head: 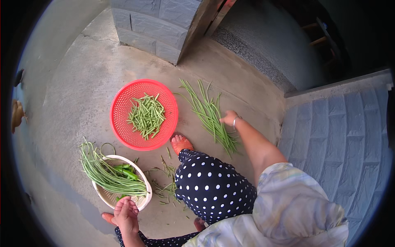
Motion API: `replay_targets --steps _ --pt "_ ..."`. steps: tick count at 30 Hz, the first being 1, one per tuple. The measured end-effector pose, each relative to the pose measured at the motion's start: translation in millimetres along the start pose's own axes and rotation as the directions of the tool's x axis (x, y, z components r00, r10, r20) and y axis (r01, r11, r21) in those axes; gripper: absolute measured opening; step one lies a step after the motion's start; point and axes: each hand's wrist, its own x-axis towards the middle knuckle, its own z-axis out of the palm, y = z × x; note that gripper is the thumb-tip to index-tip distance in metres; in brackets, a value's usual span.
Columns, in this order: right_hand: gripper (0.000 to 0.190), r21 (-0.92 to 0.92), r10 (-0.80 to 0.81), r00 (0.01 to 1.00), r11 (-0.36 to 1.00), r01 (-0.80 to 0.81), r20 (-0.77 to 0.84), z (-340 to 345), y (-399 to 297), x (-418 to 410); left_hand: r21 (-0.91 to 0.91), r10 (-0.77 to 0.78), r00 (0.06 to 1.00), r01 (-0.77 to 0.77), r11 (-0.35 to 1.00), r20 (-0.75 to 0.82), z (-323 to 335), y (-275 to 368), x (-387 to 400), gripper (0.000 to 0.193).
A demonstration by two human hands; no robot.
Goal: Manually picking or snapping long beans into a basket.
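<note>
My right hand [230,118], with a bracelet at the wrist, reaches to a loose bunch of long green beans [209,114] on the concrete floor. Its fingertips are at the bunch's edge; whether they grip a bean is unclear. My left hand [126,216] is at the near rim of a white plastic basket [147,185], fingers curled, with nothing visible in them. Paler long beans [114,177] lie across this basket and hang over its far side, with green peppers [128,171] partly under them. A red perforated colander [120,123] holds short cut bean pieces [146,115].
Bean scraps [166,182] litter the floor beside my knee in polka-dot trousers [213,185]. My sandalled foot [181,143] is close to the colander. A grey tiled pillar [151,27] and a tiled wall [333,132] flank a doorway. A brown bird [18,114] is at the far left.
</note>
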Motion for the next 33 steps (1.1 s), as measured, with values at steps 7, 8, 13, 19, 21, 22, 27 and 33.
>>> replay_targets --steps 7,8,13,19,21,22,27,33 --pt "0.018 0.234 -0.492 0.871 0.845 0.480 -0.010 -99.1 -170.4 -18.2 -0.104 0.137 0.982 -0.151 0.983 -0.130 -20.4 32.3 -14.1 0.020" --pt "0.018 0.393 -0.543 0.818 0.806 0.442 0.193 -106.0 -213.4 -32.8 -0.145 0.237 0.947 -0.272 0.951 -0.216 -29.8 37.7 -19.5 0.021" --pt "0.016 0.014 -0.873 0.200 0.230 0.973 0.444 -58.2 -358.4 -138.5 -0.355 0.369 0.799 -0.557 0.751 -0.475 -76.9 70.3 -48.7 0.020" --pt "0.025 0.139 -0.705 0.040 0.194 0.971 0.708 108.1 -404.1 -234.5 -0.493 0.428 0.752 -0.655 0.573 -0.501 -105.6 72.6 -83.7 0.020" --pt "0.027 0.083 -0.692 0.135 0.272 0.959 0.709 153.4 -394.1 -261.7 -0.510 0.426 0.740 -0.670 0.540 -0.521 -112.6 70.0 -90.8 0.020" --pt "0.031 0.086 -0.727 0.103 0.218 0.972 0.679 168.9 -388.8 -274.2 -0.518 0.411 0.743 -0.665 0.537 -0.528 -114.7 69.4 -94.0 0.020" --pt "0.043 -0.286 -0.597 0.405 0.288 0.914 0.692 203.5 -398.5 -318.5 -0.586 0.430 0.721 -0.693 0.420 -0.544 -128.4 73.5 -102.4 0.017" --pt "0.035 -0.348 -0.621 0.437 0.268 0.898 0.650 208.1 -417.5 -320.2 -0.603 0.403 0.745 -0.667 0.438 -0.531 -132.6 74.8 -106.8 0.017"
